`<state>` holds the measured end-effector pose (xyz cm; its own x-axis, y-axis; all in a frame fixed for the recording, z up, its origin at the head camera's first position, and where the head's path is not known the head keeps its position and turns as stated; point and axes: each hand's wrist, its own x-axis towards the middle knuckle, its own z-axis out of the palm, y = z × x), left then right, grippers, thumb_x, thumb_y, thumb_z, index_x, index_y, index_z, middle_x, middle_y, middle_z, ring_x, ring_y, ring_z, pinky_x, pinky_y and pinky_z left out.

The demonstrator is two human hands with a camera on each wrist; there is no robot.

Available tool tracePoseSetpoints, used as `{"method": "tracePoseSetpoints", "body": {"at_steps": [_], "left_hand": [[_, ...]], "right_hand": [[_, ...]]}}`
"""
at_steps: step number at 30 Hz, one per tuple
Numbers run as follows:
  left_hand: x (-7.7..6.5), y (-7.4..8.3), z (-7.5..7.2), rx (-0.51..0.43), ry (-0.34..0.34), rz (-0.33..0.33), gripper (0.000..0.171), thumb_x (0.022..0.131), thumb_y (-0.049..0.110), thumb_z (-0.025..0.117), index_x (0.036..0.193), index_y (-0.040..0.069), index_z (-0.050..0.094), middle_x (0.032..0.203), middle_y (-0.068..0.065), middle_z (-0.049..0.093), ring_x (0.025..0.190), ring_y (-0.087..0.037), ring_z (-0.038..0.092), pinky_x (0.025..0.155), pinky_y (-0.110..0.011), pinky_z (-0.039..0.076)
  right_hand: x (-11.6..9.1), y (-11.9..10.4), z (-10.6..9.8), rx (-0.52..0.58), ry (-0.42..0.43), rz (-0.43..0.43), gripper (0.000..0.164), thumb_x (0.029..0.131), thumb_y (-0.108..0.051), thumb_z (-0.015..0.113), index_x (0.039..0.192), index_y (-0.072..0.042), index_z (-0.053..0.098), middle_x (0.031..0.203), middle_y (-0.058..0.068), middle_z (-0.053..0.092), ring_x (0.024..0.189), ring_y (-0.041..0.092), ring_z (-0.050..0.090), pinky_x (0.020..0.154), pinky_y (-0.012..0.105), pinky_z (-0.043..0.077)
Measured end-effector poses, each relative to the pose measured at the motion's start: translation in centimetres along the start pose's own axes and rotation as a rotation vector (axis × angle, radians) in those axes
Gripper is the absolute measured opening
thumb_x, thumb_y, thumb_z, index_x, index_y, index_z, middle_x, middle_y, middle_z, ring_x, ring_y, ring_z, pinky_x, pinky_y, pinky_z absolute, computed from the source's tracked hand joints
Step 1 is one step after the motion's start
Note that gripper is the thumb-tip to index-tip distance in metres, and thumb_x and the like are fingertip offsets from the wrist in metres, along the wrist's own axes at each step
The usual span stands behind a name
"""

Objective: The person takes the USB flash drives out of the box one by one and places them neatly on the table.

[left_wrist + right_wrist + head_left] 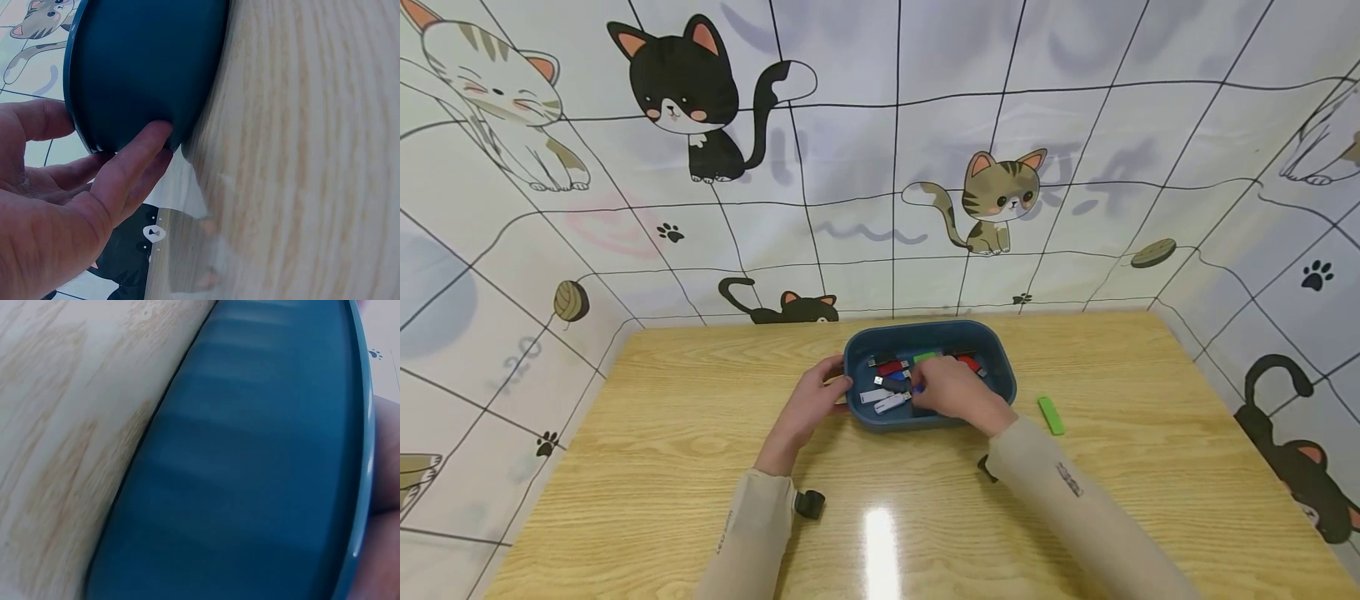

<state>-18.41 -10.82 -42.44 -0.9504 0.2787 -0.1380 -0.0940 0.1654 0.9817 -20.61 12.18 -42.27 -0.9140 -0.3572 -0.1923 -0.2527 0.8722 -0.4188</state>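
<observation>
In a dark blue bin [1006, 379] towards the far side of a wooden bench [700, 467] lie USB sticks [892, 403] of several colours. The right hand [953, 390] reaches in from the near right, fingers bent downward; whether it grips one, I cannot tell. The left hand [811, 396], loosely spread, touches the bin's left end. Right of the bin lies a green stick [1051, 415]; beyond stands a cat-printed wall [850, 167].

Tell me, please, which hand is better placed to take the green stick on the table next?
Probably the right hand: though it reaches into the box, it is closer to the green stick, which lies beside the right sleeve. The left hand touches the box's left end.
</observation>
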Motion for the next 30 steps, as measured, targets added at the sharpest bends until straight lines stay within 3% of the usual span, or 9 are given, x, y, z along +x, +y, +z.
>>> {"method": "tracePoseSetpoints", "body": {"at_steps": [3,7,16,22,30], "left_hand": [[0.0,0.0,0.0,-0.001,0.003,-0.001,0.051,0.098,0.007,0.046,0.144,-0.011,0.035,0.143,-0.031,0.038,0.118,-0.044,0.05,0.085,-0.047,0.053],[0.0,0.1,0.0,0.0,0.009,0.001,0.05,0.098,0.006,0.046,0.144,-0.011,0.035,0.142,-0.031,0.038,0.117,-0.045,0.051,0.085,-0.047,0.053],[0.4,-0.5,-0.1,0.002,0.0,-0.011,0.05,0.099,0.007,0.046,0.144,-0.01,0.036,0.143,-0.031,0.039,0.117,-0.045,0.051,0.084,-0.046,0.053],[1.5,-2.4,-0.2,-0.012,0.02,-0.001,0.048,0.099,0.006,0.046,0.145,-0.007,0.037,0.143,-0.028,0.04,0.116,-0.043,0.052,0.082,-0.046,0.054],[1.6,-2.8,0.0,-0.01,0.057,-0.002,0.045,0.098,0.008,0.048,0.142,-0.003,0.043,0.139,-0.023,0.045,0.112,-0.037,0.056,0.08,-0.042,0.056]], "right_hand": [[0.1,0.2,0.0,0.011,0.025,0.016,0.019,0.083,-0.02,0.071,0.1,-0.01,0.07,0.077,-0.003,0.059,0.063,0.014,0.054,0.054,0.026,0.044],[0.0,0.3,-0.1,0.024,0.055,0.017,0.025,0.084,-0.023,0.072,0.104,-0.009,0.071,0.08,-0.002,0.06,0.067,0.015,0.053,0.056,0.027,0.044],[-0.5,0.4,-0.4,0.057,0.091,0.012,0.023,0.085,-0.024,0.072,0.105,-0.012,0.072,0.091,-0.001,0.063,0.078,0.013,0.056,0.067,0.03,0.05],[-1.1,0.6,-0.8,0.116,0.14,0.011,0.022,0.085,-0.022,0.071,0.103,-0.011,0.07,0.09,-0.001,0.061,0.076,0.015,0.055,0.062,0.028,0.049],[-2.0,1.3,-1.6,0.156,0.212,0.03,0.028,0.084,-0.023,0.07,0.108,-0.009,0.068,0.092,0.002,0.058,0.079,0.018,0.052,0.064,0.03,0.047]]}}
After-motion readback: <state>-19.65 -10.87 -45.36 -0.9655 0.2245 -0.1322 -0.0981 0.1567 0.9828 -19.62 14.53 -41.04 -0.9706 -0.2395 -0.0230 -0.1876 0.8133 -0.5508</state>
